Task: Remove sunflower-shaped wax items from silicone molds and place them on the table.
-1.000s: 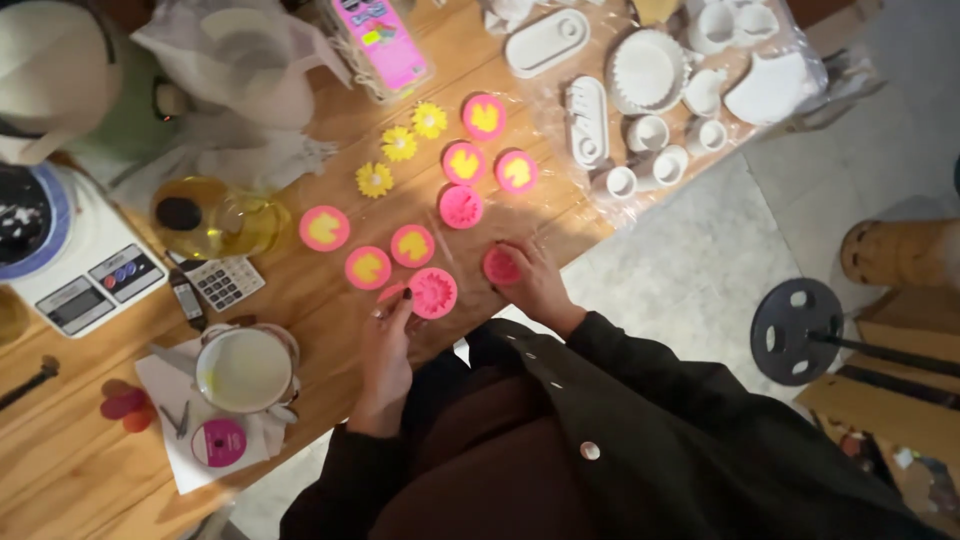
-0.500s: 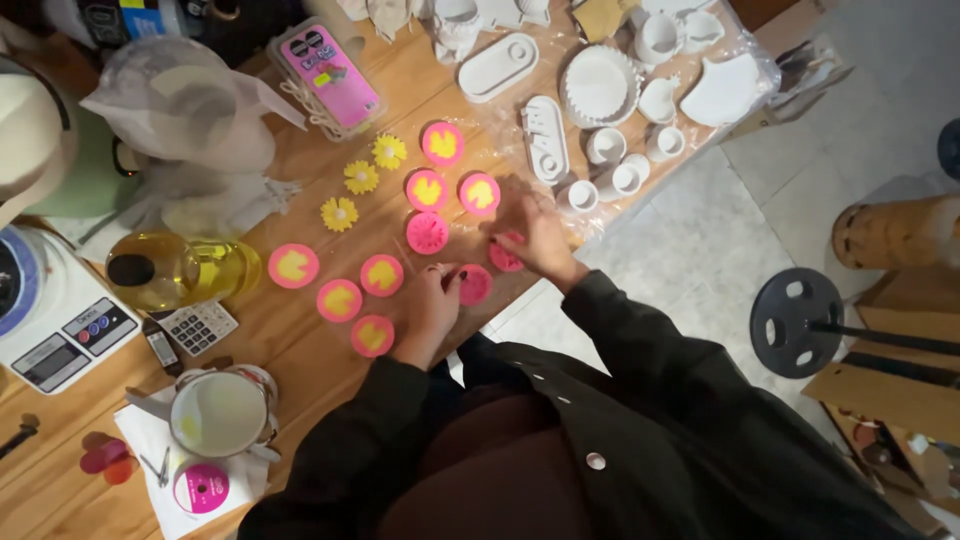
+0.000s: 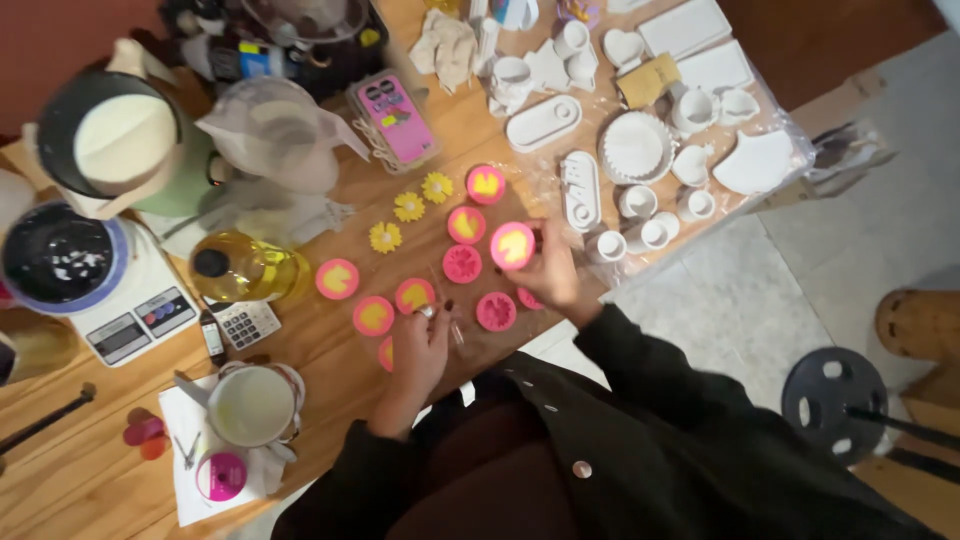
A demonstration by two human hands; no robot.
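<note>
Several round pink moulds with yellow filling lie on the wooden table (image 3: 330, 400). My right hand (image 3: 550, 278) grips one filled pink mould (image 3: 513, 245) at its right edge; that mould looks slightly raised. An unfilled pink mould (image 3: 496, 311) and another (image 3: 462, 264) lie just left of that hand. My left hand (image 3: 424, 347) rests with curled fingers beside a filled mould (image 3: 413, 294) and partly covers another (image 3: 385, 352). A thin pale stick (image 3: 455, 330) lies at its fingertips; I cannot tell whether the hand holds it. Three yellow flower shapes (image 3: 408, 207) sit further back.
At the left stand a kitchen scale (image 3: 130, 325) with a dark bowl, a calculator (image 3: 245, 322), a bottle of yellow oil (image 3: 245, 270) and a white-filled jug (image 3: 120, 140). A cup (image 3: 250, 405) stands on paper near the front edge. White plaster pieces (image 3: 635, 148) cover the right end.
My right hand has moved from a mould near the table's front edge up to a filled mould in the cluster. My left hand has shifted from one front mould toward the yellow-filled ones.
</note>
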